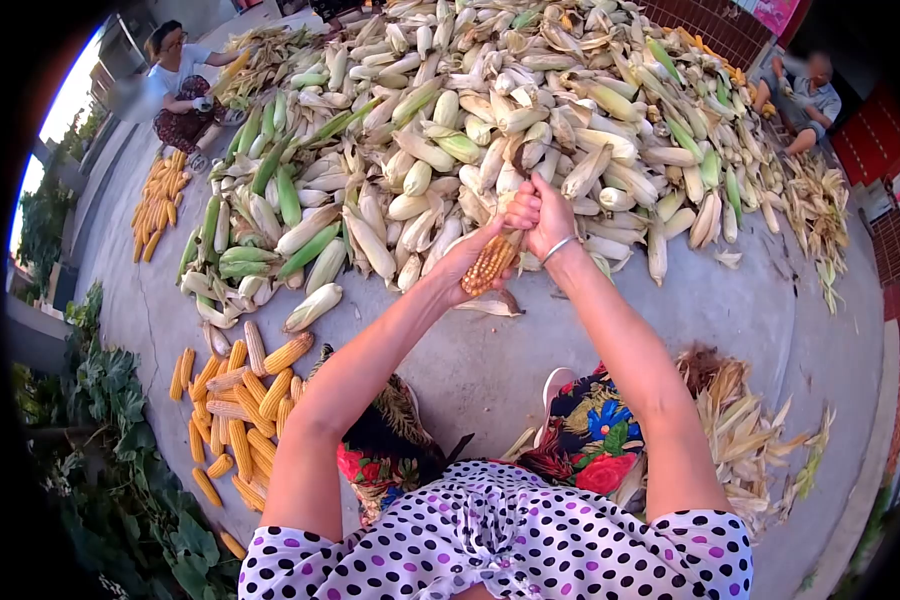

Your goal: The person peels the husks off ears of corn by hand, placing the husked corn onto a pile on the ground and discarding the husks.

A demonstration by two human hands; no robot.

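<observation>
One corn cob (491,264) with orange-brown kernels is held out in front of me, its bare lower end pointing down toward me. My left hand (475,255) is closed around the cob from the left side. Touching it at the cob's upper end, my right hand (548,215) is closed on the husk, with a bracelet at the wrist. Both hands are in front of the near edge of a large heap of unhusked corn (450,150). Most of the gripped husk is hidden by my fingers.
Husked yellow cobs (245,410) lie at the lower left, with green plants (130,440) beyond. Stripped husks (750,430) are piled at the lower right. One person (182,85) sits at the upper left near more cobs (160,200), another (808,95) at the upper right.
</observation>
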